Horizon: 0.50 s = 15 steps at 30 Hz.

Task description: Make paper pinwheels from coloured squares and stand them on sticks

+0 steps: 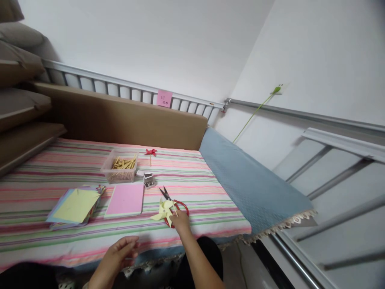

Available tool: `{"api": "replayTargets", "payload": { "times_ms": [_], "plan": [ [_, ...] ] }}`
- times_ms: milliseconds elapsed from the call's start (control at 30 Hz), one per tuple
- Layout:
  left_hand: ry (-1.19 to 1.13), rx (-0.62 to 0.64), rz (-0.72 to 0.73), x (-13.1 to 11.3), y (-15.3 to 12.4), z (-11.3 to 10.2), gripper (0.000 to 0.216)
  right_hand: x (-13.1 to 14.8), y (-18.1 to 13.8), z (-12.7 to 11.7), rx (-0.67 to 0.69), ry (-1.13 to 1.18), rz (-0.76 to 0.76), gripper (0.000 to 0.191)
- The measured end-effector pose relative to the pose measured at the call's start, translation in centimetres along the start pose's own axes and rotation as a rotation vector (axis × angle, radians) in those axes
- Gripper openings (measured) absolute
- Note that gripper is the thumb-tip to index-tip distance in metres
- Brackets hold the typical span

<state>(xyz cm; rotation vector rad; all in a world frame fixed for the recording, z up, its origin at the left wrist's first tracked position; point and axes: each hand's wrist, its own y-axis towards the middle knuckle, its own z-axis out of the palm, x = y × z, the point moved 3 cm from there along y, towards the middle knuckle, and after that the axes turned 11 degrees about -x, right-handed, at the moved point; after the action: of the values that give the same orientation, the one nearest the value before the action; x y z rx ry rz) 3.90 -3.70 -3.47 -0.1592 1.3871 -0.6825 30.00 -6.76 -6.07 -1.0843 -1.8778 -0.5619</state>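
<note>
- Yellow pinwheel (pixel 164 210): apparently pinched by the right hand (pixel 181 222), near, over the scissors (pixel 166 195).
- Left hand (pixel 122 251): nothing held, fingers loosely curled.
- Step, as judged: assembled pinwheel being handled; clearance from the scissors is called for.

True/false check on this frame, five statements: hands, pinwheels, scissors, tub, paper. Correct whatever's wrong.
1. The right hand holds the yellow pinwheel. True.
2. The left hand holds the scissors. False: they lie on the striped cloth, by the right hand; the left hand appears to hold nothing.
3. The red pinwheel lies farther from the person than the pink paper. True.
4. The clear tub is covered with a lid. False: it is open on top, with sticks showing.
5. The pink paper lies left of the yellow-topped paper stack. False: it lies to its right.
</note>
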Motion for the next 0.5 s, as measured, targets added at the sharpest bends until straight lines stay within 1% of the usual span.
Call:
{"api": "replayTargets", "payload": {
  "times_ms": [133,233,400,467,500],
  "plan": [
    [0.074,-0.016,0.057,-0.1,0.2,-0.1,0.040,1.6,-0.9,-0.3,-0.008,0.008,-0.054,0.014],
    [0.077,-0.052,0.133,-1.0,0.8,-0.1,0.051,3.7,-2.5,-0.6,0.009,0.060,-0.113,0.016],
    [0.064,-0.077,0.345,-3.8,1.1,0.3,0.060,7.2,-6.2,-0.2,0.107,0.166,-0.197,0.020],
    [0.043,-0.060,0.394,-5.2,0.5,0.5,0.061,8.1,-7.5,0.1,0.150,0.192,-0.218,0.022],
    [0.031,-0.026,0.403,-5.9,0.2,0.7,0.060,8.4,-8.0,0.2,0.170,0.200,-0.230,0.023]
  ]
}}
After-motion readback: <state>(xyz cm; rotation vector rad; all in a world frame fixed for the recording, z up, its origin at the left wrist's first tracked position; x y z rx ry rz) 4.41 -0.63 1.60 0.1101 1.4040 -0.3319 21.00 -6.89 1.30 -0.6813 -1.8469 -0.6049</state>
